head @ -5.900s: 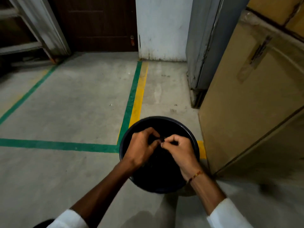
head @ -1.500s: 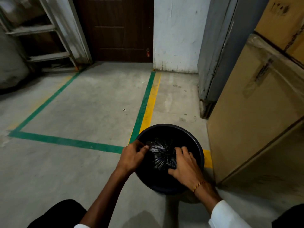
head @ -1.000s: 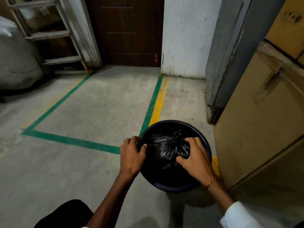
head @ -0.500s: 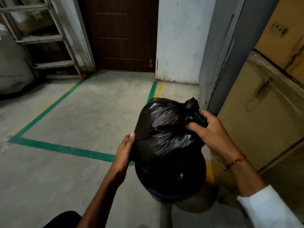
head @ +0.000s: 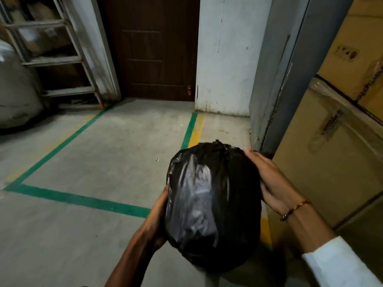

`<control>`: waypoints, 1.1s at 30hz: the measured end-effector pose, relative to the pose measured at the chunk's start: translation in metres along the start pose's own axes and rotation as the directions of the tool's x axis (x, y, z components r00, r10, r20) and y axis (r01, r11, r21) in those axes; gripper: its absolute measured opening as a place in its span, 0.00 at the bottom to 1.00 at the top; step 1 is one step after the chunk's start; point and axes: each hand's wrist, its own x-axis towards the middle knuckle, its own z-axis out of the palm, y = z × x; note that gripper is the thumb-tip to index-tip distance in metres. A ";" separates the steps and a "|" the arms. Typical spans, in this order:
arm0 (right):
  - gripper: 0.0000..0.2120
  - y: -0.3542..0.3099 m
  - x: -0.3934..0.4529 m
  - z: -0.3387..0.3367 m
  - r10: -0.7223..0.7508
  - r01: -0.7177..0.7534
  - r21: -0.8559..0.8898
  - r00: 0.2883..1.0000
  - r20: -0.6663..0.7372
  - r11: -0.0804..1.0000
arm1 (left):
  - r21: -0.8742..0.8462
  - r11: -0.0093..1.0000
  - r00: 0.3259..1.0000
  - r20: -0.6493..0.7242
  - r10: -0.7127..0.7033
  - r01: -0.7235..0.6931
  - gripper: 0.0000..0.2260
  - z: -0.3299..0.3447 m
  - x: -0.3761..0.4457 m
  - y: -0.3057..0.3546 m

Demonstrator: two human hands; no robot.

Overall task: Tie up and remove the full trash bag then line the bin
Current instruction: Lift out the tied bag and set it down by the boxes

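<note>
A full black trash bag (head: 213,204), knotted at its top, hangs in the air in front of me, held between both hands. My left hand (head: 159,216) presses against its lower left side, mostly hidden behind the bag. My right hand (head: 271,181) cups its upper right side, fingers spread over the plastic near the knot. The bag hides the black bin below it, so I cannot see the bin.
Large cardboard boxes (head: 335,154) stand close on the right, next to a grey metal door frame (head: 275,83). Concrete floor with green tape lines (head: 76,198) spreads to the left. A ladder (head: 51,59) and a dark door (head: 153,48) are at the back.
The tied bag has been lifted up out of the bin and now covers it from view. Both hands moved from gripping inside the bin to cradling the bag's sides.
</note>
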 end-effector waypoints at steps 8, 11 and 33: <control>0.25 0.070 -0.034 -0.007 0.029 -0.032 -0.059 0.999 -0.045 0.998 | 0.087 0.994 0.994 -0.091 -0.059 0.067 0.21 0.014 0.017 -0.014; 0.33 0.086 -0.023 -0.011 0.112 -0.113 -0.043 0.994 -0.007 0.993 | 0.394 0.919 0.969 -0.222 0.107 -0.011 0.22 0.009 0.034 -0.012; 0.25 -0.257 -0.141 0.048 0.222 -0.225 -0.009 0.965 -0.141 0.974 | 0.388 0.863 0.909 -0.380 -0.170 0.323 0.16 0.183 -0.151 0.313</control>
